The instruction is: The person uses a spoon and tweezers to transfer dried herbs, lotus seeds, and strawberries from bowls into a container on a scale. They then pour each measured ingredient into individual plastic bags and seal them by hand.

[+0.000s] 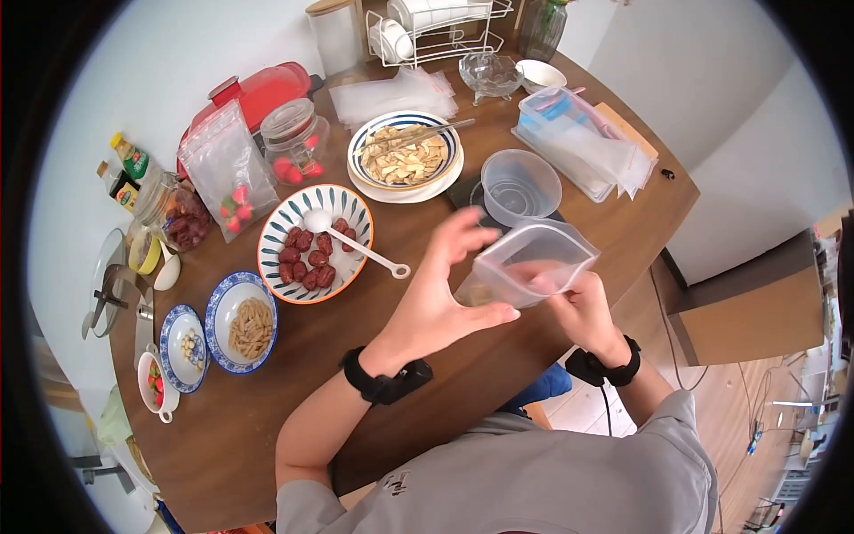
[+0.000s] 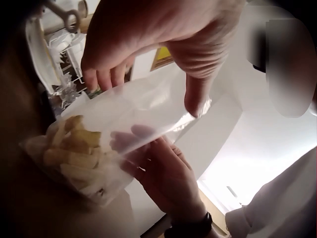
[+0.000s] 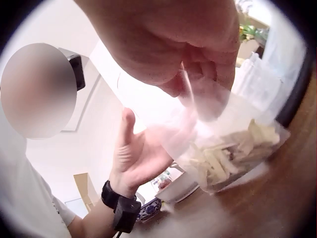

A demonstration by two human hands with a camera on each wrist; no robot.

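A clear zip bag [image 1: 543, 258] with its mouth spread open is held up over the table's near side. Pale dried slices [image 3: 233, 153] fill its bottom corner. My right hand [image 1: 584, 310] pinches the bag near its rim, thumb on the inner side and fingers behind the film. My left hand [image 1: 422, 307] is at the bag's other side, thumb stretched out and fingers spread, holding nothing. In the left wrist view the left thumb [image 2: 196, 96] overlaps the bag's upper edge.
Behind the bag stands a clear plastic tub [image 1: 521, 187]. A bowl of pale slices [image 1: 405, 160] with tongs, a bowl of red dates [image 1: 316, 245] with a white spoon, and smaller blue-patterned bowls [image 1: 241, 322] stand leftward. A box of bags [image 1: 578, 147] sits back right.
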